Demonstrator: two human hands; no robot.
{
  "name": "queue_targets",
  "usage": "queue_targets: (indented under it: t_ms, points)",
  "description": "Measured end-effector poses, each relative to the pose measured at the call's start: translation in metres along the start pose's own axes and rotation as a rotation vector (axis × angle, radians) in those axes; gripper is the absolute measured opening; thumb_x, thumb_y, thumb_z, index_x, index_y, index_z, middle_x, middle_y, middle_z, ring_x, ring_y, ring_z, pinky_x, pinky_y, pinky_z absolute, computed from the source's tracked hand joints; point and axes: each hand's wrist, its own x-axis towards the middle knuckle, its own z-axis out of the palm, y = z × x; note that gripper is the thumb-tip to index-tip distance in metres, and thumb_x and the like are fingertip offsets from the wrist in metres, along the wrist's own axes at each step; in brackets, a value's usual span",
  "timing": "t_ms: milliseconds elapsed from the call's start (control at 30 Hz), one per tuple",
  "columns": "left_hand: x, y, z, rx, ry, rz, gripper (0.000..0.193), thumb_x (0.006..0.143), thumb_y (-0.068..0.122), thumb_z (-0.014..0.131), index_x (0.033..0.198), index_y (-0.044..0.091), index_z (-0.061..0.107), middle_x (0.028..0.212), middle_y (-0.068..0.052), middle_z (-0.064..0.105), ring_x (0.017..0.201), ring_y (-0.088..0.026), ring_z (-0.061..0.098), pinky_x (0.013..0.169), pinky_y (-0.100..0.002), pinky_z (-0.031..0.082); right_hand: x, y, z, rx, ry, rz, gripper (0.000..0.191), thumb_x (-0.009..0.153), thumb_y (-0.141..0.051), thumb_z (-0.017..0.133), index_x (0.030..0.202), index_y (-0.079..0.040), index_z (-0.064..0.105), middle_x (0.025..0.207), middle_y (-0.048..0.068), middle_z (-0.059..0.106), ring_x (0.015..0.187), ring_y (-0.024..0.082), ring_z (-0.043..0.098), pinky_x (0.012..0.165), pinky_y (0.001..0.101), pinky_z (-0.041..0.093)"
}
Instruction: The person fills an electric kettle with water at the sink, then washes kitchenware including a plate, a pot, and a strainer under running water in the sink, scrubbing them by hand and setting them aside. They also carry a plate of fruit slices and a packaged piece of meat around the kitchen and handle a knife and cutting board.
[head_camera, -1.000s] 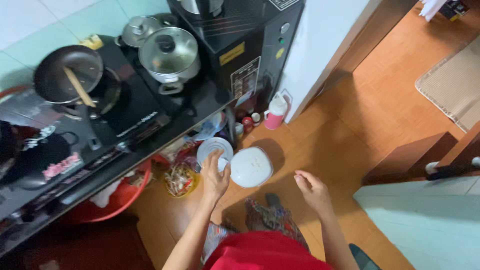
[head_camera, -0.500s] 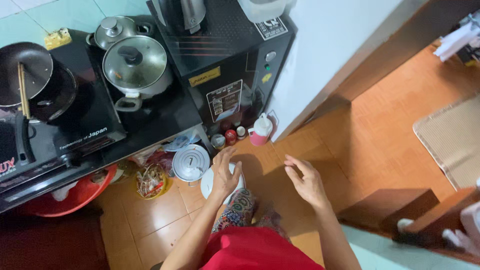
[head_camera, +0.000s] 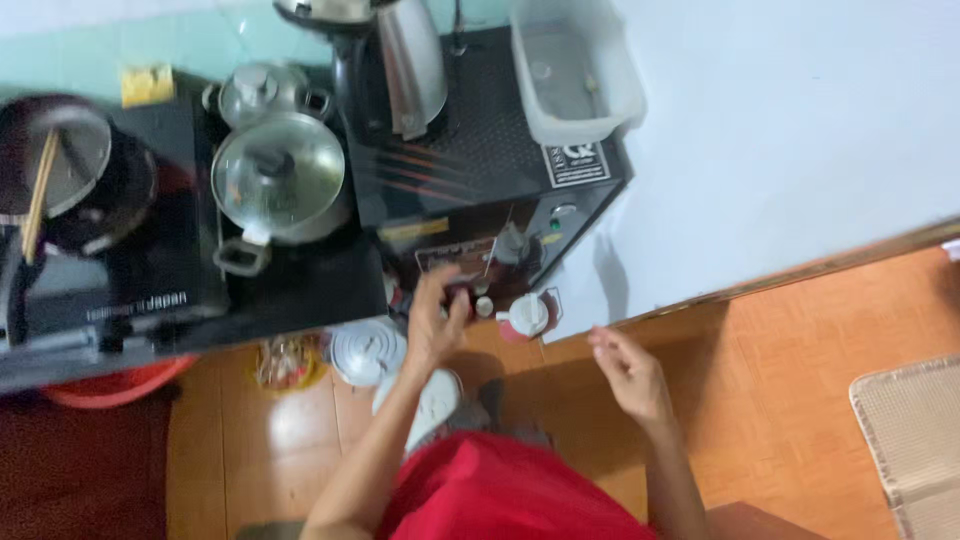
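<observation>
Meanwhile left hand (head_camera: 435, 318) among small bottles (head_camera: 484, 306), lid (head_camera: 368, 352) beside.

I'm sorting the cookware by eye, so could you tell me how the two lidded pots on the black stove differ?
The front pot is wider than the rear pot. The front one's knob looks dark; the rear one's looks metallic. The front pot sits nearer the stove edge; the rear is by the wall. Both are shiny metal with lids on.

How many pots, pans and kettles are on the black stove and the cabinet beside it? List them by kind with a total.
Pots with lids: 2
Pan: 1
Kettle: 1
Total: 4
</observation>
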Motion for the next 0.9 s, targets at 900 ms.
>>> queue_targets:
  t_ms: [900]
  points:
    - [0.263, 0.033, -0.078, 0.224, 0.395, -0.011, 0.066, 0.093, 0.026, 0.077, 0.148, 0.001, 0.049, 0.135, -0.017, 0.058, 0.125, -0.03, 0.06, 0.102, -0.04, 0.05, 0.388, -0.155, 0.145, 0.774, -0.42, -0.117, 0.049, 0.104, -0.016, 0.06, 0.15, -0.002, 0.049, 0.126, 0.016, 0.065, 0.107, 0.022, 0.067, 0.086, 0.0351, 0.059]
